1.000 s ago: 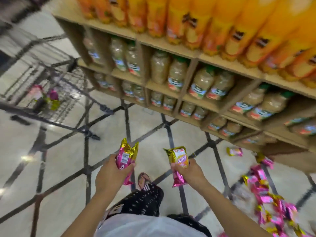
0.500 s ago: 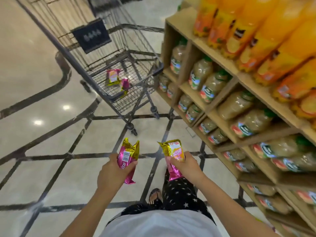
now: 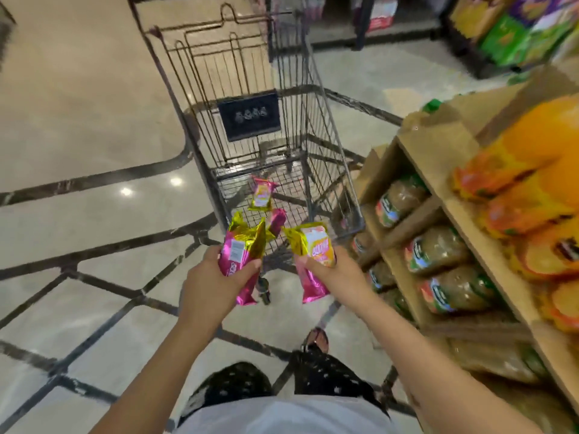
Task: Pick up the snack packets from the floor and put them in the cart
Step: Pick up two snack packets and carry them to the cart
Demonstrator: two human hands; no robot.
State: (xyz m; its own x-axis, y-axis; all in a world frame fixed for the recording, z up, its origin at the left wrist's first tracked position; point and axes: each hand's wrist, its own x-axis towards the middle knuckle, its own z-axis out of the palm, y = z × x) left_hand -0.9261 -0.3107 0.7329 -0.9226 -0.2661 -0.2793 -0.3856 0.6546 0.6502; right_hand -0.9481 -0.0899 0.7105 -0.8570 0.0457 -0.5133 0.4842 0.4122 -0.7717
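Note:
My left hand (image 3: 216, 280) grips a pink and gold snack packet (image 3: 241, 249), held upright. My right hand (image 3: 338, 277) grips a second pink and gold packet (image 3: 313, 245). Both hands are just short of the near end of a wire shopping cart (image 3: 329, 126) that stands straight ahead. On the cart's mesh floor lies one packet (image 3: 261, 194), and another pink packet (image 3: 277, 219) shows behind the one in my left hand.
A wooden shelf unit (image 3: 438, 158) with bottled drinks and orange juice bottles runs along the right, close to the cart. Polished tile floor (image 3: 78, 120) with dark inlay lines spreads to the left. My legs and a sandalled foot (image 3: 318, 338) are below.
The view has swung left and I have come closer to the cart, which now stands right before my hands. The spilled packets on the floor are out of view. Both hands keep their packets.

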